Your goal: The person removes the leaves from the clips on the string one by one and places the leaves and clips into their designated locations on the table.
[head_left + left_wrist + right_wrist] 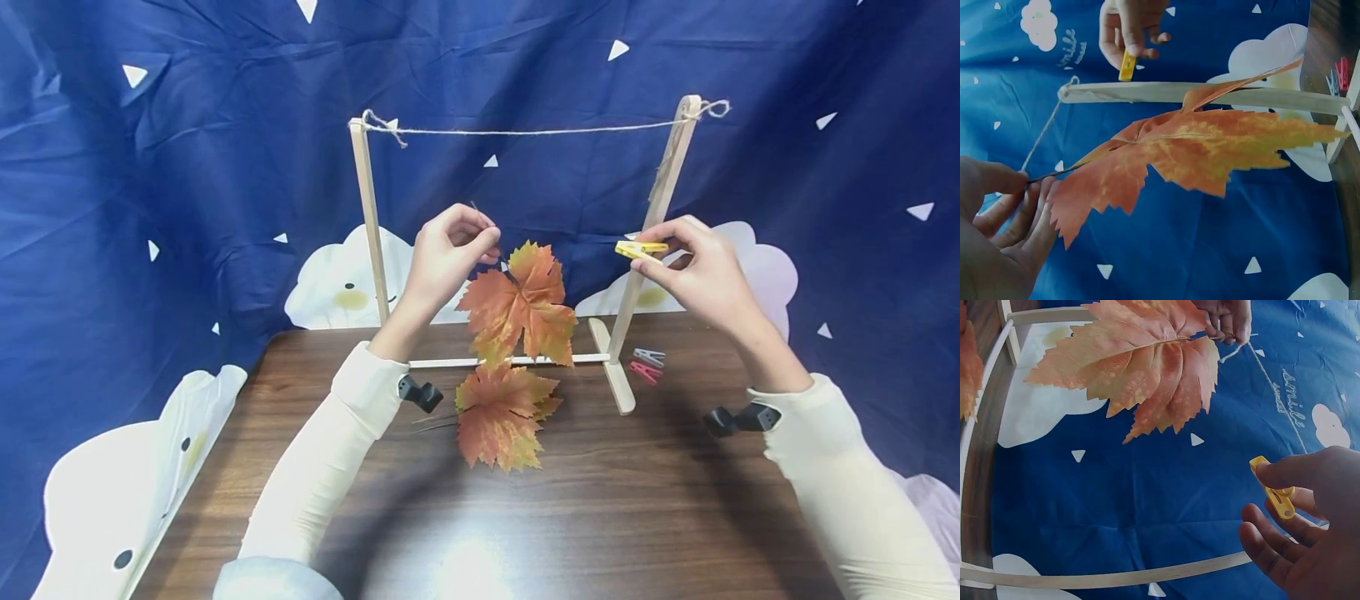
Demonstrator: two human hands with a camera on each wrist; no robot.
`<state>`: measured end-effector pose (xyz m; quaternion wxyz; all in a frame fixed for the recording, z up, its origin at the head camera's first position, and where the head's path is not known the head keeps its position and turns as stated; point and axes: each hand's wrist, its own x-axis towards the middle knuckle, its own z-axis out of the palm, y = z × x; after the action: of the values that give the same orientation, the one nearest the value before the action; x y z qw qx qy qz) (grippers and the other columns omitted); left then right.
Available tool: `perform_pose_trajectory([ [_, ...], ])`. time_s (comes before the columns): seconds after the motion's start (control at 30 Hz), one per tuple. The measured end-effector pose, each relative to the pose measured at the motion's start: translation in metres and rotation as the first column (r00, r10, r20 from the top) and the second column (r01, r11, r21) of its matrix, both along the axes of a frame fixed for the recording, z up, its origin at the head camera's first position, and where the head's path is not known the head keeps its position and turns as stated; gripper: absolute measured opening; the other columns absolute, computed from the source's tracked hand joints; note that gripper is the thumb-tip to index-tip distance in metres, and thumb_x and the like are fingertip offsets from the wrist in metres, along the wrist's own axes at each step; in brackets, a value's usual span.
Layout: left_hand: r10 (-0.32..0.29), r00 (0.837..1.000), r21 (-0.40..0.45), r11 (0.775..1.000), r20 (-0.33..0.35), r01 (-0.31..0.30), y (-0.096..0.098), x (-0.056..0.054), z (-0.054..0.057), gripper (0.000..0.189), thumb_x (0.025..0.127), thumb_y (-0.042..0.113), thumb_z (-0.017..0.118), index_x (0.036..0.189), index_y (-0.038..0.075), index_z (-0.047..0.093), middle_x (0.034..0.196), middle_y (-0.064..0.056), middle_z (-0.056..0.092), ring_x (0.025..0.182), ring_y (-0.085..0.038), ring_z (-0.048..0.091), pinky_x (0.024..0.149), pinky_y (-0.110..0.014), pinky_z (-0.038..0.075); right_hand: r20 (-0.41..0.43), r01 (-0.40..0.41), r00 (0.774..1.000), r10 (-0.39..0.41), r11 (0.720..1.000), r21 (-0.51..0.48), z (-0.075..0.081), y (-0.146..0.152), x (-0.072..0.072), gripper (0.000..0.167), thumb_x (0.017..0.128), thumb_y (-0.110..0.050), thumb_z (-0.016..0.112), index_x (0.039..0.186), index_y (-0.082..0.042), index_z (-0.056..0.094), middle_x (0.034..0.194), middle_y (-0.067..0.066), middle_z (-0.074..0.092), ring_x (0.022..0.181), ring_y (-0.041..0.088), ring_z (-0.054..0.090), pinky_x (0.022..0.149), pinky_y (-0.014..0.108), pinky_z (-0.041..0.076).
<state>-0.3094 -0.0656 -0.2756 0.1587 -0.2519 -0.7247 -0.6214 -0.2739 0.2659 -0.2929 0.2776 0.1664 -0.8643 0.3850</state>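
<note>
My left hand (456,250) pinches the thin dark stem of an orange maple leaf (525,304), which hangs down in front of the wooden frame. In the left wrist view the leaf (1166,147) stretches away from the fingertips. My right hand (693,267) holds a yellow clothespin (1274,487) between thumb and fingers, apart from the leaf and to its right. Above both hands a string (525,132) runs between two wooden posts. A second orange leaf (498,421) lies on the table below the held one.
A grey clothespin (649,357) and a red clothespin (646,372) lie beside the frame's right foot (618,387). The right post (660,208) stands just behind my right hand. A white bar (442,363) joins the posts low down. Blue cloth (187,250) hangs behind the brown table (637,500).
</note>
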Motion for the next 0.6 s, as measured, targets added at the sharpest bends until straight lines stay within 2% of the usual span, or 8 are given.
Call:
perform_pose_trajectory([
  [0.2, -0.014, 1.000, 0.038, 0.999, 0.024, 0.013, -0.010, 0.003, -0.014, 0.007, 0.099, 0.002, 0.072, 0.102, -0.003, 0.068, 0.093, -0.021, 0.075, 0.075, -0.019, 0.077, 0.076, -0.038, 0.067, 0.015, -0.004, 1.000, 0.004, 1.000, 0.008, -0.011, 0.000, 0.002, 0.028, 0.088, -0.002, 0.085, 0.114, -0.001, 0.075, 0.103, 0.002, 0.067, 0.085, -0.007, 0.059, 0.071, 0.004, 0.047],
  [0.37, -0.041, 0.997, 0.117, 0.993, 0.063, 0.033, -0.017, 0.004, -0.026, 0.004, 0.098, -0.001, 0.071, 0.098, 0.000, 0.067, 0.089, -0.014, 0.074, 0.072, -0.014, 0.076, 0.074, -0.036, 0.067, 0.042, -0.027, 0.999, 0.026, 1.000, 0.007, -0.021, 0.001, 0.002, 0.029, 0.089, -0.002, 0.085, 0.115, 0.001, 0.074, 0.108, 0.014, 0.068, 0.086, -0.010, 0.058, 0.073, 0.002, 0.047],
  [0.6, -0.068, 0.992, 0.192, 0.980, 0.111, 0.046, -0.025, 0.005, -0.041, 0.004, 0.099, -0.003, 0.069, 0.097, -0.002, 0.065, 0.088, -0.011, 0.073, 0.073, -0.015, 0.077, 0.075, -0.033, 0.067, 0.083, -0.023, 0.996, 0.023, 1.000, 0.005, -0.033, 0.003, 0.003, 0.028, 0.089, -0.002, 0.084, 0.115, 0.002, 0.073, 0.108, 0.016, 0.069, 0.085, -0.011, 0.058, 0.071, 0.004, 0.046],
])
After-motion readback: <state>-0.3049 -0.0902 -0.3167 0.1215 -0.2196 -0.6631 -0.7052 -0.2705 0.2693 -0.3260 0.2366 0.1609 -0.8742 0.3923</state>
